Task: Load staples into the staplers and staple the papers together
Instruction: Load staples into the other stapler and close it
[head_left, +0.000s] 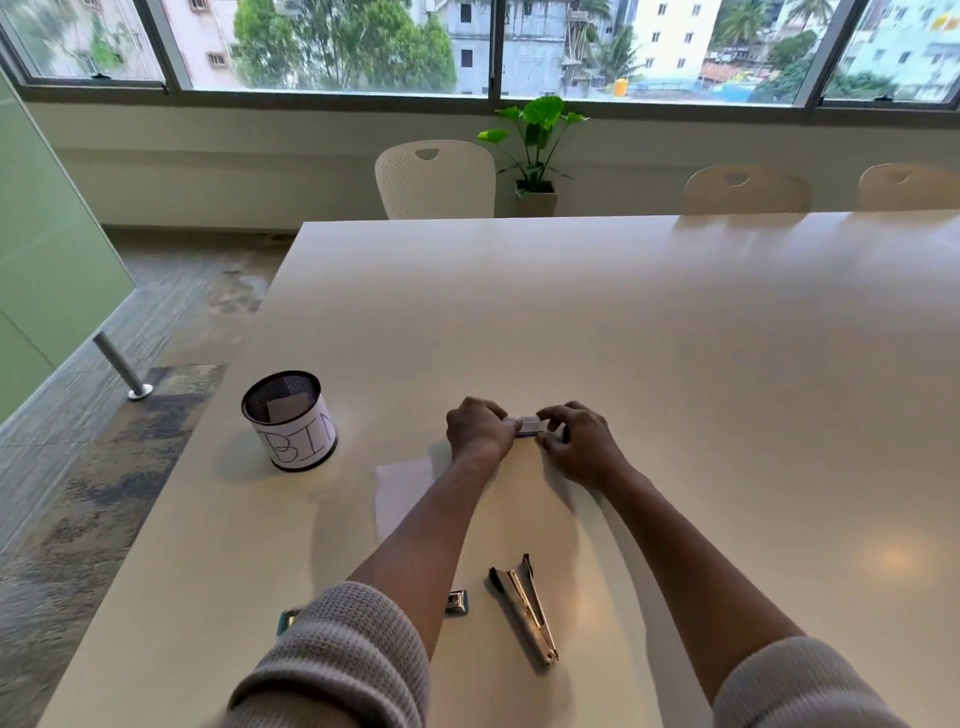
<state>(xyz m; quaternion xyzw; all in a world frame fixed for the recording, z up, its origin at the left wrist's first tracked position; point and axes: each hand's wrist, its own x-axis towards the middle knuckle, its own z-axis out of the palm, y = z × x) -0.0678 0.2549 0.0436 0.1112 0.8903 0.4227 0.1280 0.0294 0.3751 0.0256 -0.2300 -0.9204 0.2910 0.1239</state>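
While both of my hands meet over the table (675, 338), the box (531, 425), small and pale and judged to hold the staples, lies between them. My left hand (480, 426) curls its fingers round the box's left end and my right hand (579, 447) pinches the right end between thumb and fingertips. Whether the box rests on the table or is lifted just clear of it I cannot tell. I judge the box to be light, thin-walled card that would crush under a hard squeeze. The staple strips inside are likely stiff but brittle and apt to snap into short lengths, so the hold belongs on the two ends or long edges, with light pressure, leaving the lid or tray free to open. Nearer to me than the grip lies the stapler (524, 608), bare metal with its arm swung open. It looks rigid, dense for its size and sprung, and is best taken by the base with fingers clear of the channel. To its left a teal stapler (457, 603) is mostly hidden under my left forearm. The paper (402, 493), thin and limp, lies flat just near-left of the grip, partly under the same forearm. It would be easiest to lift by a corner. Well to the left of the grip stands a black mesh cup (291, 421) wrapped in a white band hand-lettered "BIN", with a pale slip inside. Any print on the box is too blurred to read, and no brand is legible on either stapler.
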